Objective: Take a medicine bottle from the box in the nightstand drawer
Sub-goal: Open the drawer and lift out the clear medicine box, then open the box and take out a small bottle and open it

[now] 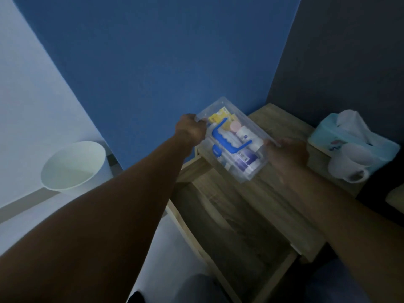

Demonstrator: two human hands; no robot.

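- White bin [73,166] is sitting on the floor far left, well apart from the action.
- Left hand [191,130] is gripping the far-left end of the clear box [235,143], arm stretched forward, fingers curled over the rim.
- Box is being held over the nightstand top [282,197], lid on and blue handle [229,138] on top; two-handed hold is likely keeping it level.
- Medicine bottle [246,159], white and purple, is lying inside the box, not yet taken out.
- Drawer [236,237] is standing open below.
- Right hand [286,154] is clasping the box's right edge, blurred, wrist low.
- Tissue pack [352,136] and mug [347,169] are sitting far right.
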